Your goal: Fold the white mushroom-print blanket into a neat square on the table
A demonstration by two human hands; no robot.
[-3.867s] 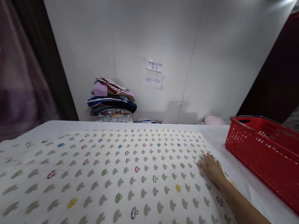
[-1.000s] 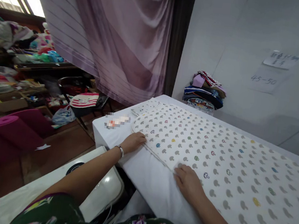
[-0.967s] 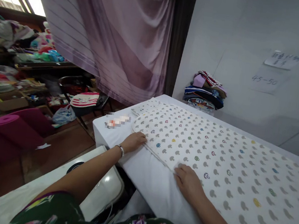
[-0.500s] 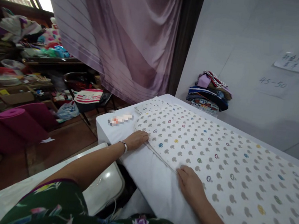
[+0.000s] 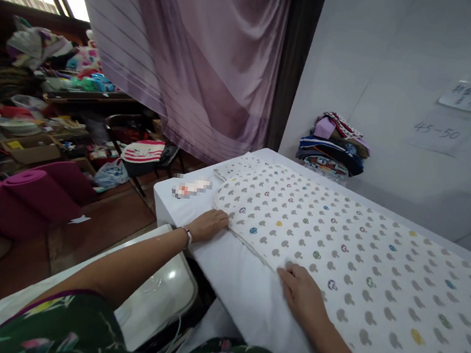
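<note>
A white cloth [image 5: 323, 226] printed with grey mushroom shapes and a few coloured ones lies spread over the white-covered table [image 5: 228, 272]. At its near left corner, my left hand [image 5: 210, 226] has its fingers closed at the edge. Farther right along the same edge, my right hand [image 5: 302, 290] pinches the cloth between thumb and fingers. Layers show along this near edge, so the cloth seems folded. Another piece of patterned fabric [image 5: 240, 167] sticks out beyond its far left end. A small blurred item [image 5: 191, 187] lies on the table left of the cloth.
A stack of folded clothes [image 5: 333, 145] stands by the wall behind the table. A white stool-like surface [image 5: 163, 290] is below my left arm. Purple curtains [image 5: 213, 72] hang behind. To the left are a chair [image 5: 142, 152] and rolled magenta mats [image 5: 42, 194].
My left hand has shifted slightly left along the cloth's corner. My right hand stays at nearly the same spot on the edge. The view has turned a little to the left.
</note>
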